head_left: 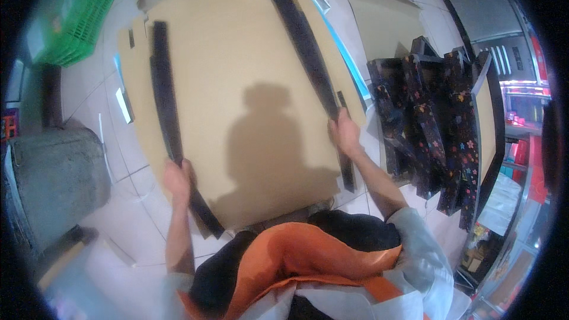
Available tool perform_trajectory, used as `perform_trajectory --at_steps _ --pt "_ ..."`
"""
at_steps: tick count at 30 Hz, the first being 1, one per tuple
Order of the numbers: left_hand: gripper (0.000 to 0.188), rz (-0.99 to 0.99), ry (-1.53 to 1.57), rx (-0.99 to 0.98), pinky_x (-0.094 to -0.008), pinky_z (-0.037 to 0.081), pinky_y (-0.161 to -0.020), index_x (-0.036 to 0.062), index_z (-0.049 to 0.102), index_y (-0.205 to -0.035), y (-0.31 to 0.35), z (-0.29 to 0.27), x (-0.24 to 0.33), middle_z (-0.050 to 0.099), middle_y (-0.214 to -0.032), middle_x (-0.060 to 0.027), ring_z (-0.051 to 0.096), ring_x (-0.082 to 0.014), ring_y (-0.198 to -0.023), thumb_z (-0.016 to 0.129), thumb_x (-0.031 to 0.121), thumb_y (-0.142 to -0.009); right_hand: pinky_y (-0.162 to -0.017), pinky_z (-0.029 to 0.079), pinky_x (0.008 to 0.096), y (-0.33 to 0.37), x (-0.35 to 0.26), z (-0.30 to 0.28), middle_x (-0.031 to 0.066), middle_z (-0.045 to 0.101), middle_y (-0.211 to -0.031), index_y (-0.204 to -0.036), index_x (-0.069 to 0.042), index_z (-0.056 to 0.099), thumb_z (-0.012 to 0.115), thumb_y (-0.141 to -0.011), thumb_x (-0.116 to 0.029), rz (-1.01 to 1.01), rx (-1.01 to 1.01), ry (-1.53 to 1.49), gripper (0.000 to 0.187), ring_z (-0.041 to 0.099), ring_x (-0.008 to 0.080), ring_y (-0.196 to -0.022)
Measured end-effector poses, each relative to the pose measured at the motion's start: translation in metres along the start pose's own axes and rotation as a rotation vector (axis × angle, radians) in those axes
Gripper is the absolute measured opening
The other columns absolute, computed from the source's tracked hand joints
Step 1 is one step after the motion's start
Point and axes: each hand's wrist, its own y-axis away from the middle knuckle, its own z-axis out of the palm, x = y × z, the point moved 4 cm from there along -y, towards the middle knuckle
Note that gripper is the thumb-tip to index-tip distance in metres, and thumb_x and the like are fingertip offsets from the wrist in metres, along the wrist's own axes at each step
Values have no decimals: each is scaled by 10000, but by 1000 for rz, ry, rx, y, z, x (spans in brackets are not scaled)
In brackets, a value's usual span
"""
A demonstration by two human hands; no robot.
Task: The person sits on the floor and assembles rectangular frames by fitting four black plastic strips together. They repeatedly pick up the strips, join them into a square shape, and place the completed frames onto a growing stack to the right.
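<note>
A large brown cardboard sheet lies flat on the tiled floor. A long black strip runs along its left edge, and my left hand grips this strip near its lower end. Another long black strip runs along the sheet's right edge, and my right hand holds it about two thirds of the way down. My shadow falls on the middle of the sheet.
A stack of black boxes with a flower pattern leans at the right. A green plastic crate sits at top left, a grey bin at the left. More cardboard lies at top right.
</note>
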Motion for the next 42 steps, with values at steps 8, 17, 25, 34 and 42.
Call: perform_trajectory --at_steps 8,17,25,34,42 --pt "503 478 -305 211 -398 462 -821 -2 343 -1278 50 -2 48 235 -1376 -236 523 -352 -965 474 32 -794 -898 382 448 1 -16 42 265 401 -1238 -1314 27 230 434 -807 -4 -478 441 206 547 446 391 -1087" --pt "673 961 -639 -362 -361 320 -1044 115 300 -1343 60 -36 -31 297 -1397 -44 349 -333 -1222 605 152 -744 -989 353 366 26 14 13 137 308 -1375 -1255 -36 396 498 -818 10 -718 274 179 451 365 326 -1215" --pt "599 934 -438 -438 -376 359 -992 99 401 -1281 48 -14 -59 390 -1341 7 321 -362 -1228 629 201 -736 -1025 328 344 63 86 4 69 396 -1340 -1232 -95 467 423 -651 184 -724 -322 -29 645 422 254 -1190" --pt "195 856 -523 75 -504 298 -976 86 589 -907 88 13 -6 456 -1275 -19 377 -245 -1208 596 198 -748 -1029 274 459 59 114 9 28 340 -1362 -1291 -251 392 611 -659 17 -977 -44 729 721 372 294 -1200" --pt "180 1095 -424 4 -421 300 -1013 38 555 -854 79 31 8 579 -977 -89 477 -237 -1082 591 157 -723 -1072 105 526 54 77 -13 -74 395 -1337 -1216 -257 469 584 -703 -82 -1090 -14 783 554 279 196 -1293"
